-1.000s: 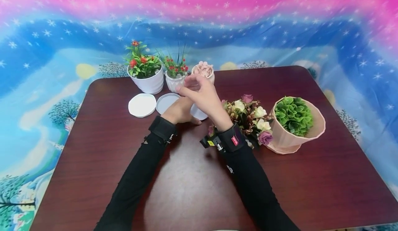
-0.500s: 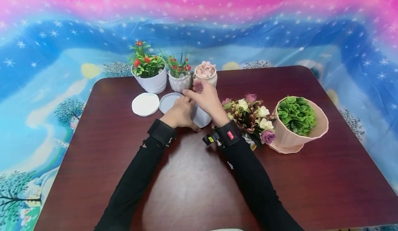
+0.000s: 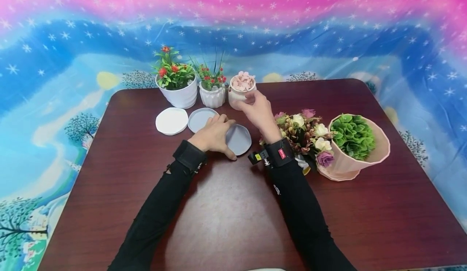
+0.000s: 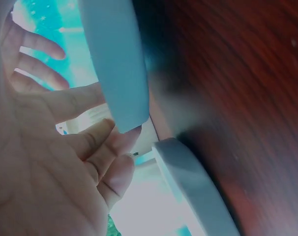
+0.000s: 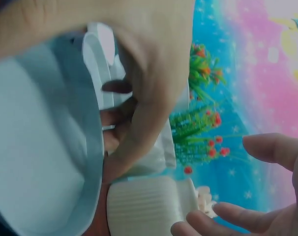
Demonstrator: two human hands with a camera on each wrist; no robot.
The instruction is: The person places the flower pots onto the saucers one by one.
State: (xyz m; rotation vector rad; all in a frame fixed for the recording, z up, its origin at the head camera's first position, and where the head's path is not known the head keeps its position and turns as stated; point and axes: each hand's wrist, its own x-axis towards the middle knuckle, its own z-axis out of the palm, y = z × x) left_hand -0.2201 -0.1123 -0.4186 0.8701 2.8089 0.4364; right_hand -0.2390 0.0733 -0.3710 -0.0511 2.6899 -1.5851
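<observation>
My left hand [image 3: 215, 135] spans a grey saucer [image 3: 238, 139], thumb at its near edge and fingers at its far edge. From the right wrist view, the saucer [image 5: 41, 142] fills the left side, with the left-hand fingers along its rim. A second grey saucer [image 3: 200, 119] lies just left of it, partly hidden by the left hand; beyond that is a white saucer [image 3: 171, 121]. My right hand [image 3: 260, 110] hovers in front of a cream pot [image 3: 237, 96] with pink flowers; its spread fingers [image 5: 237, 216] hold nothing.
Behind the saucers stand a white pot [image 3: 178, 94] with orange-red flowers and a small white pot [image 3: 213, 96] with red berries. Right of my right hand are a rose bouquet [image 3: 306, 135] and a pink pot [image 3: 379, 141] with a green plant. The table [image 3: 233, 222] is dark wood.
The grey saucer has come slightly toward me and to the right with the left hand. My right hand has moved right, away from the left hand, uncovering the small white pot.
</observation>
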